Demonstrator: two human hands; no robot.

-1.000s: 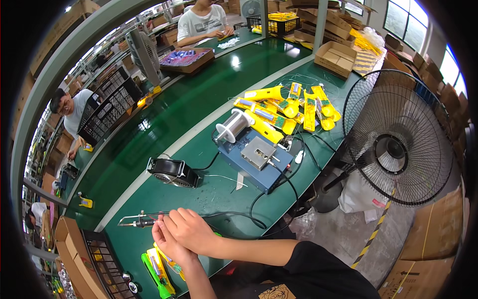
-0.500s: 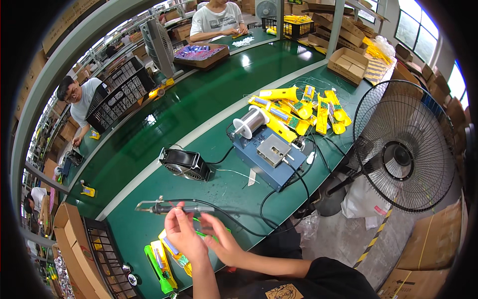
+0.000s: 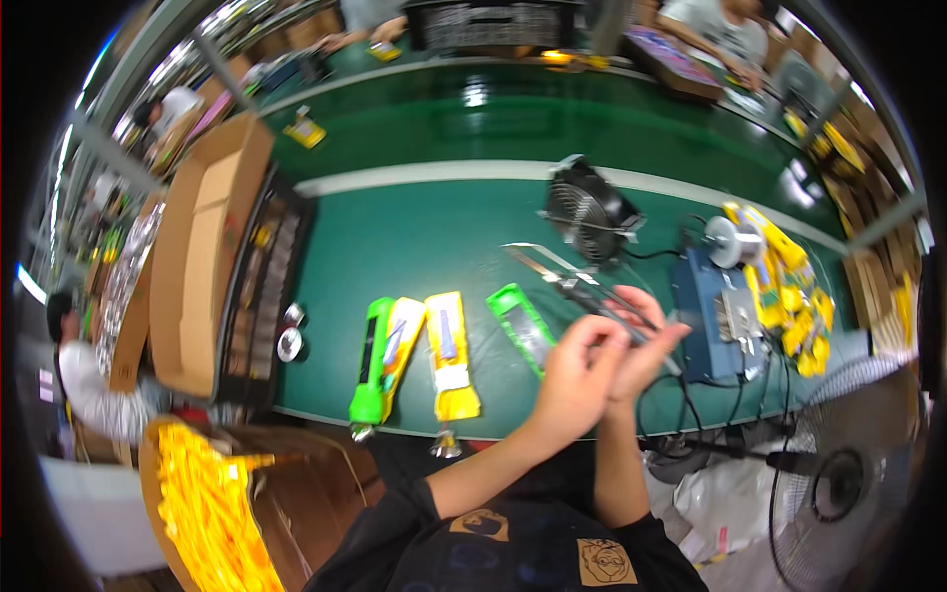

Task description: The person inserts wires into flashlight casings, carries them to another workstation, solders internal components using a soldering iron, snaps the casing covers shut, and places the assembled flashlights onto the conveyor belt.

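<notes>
On a green surface (image 3: 385,237), the right hand (image 3: 639,367) grasps a soldering tool (image 3: 570,286) just on the wearer's side of a small black fan (image 3: 590,209). The left hand (image 3: 580,373) curls against the right, its grip unclear. Left of the fan and nearer the wearer lie yellow (image 3: 451,355) and green flashlights (image 3: 369,365); a blue box (image 3: 702,316) sits right of it.

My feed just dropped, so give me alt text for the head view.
Left hand and right hand close together at a soldering iron above a green bench; which one grips it is unclear. Green and yellow flashlight parts lie to their left, a small black fan beyond, a blue station to the right.
</notes>
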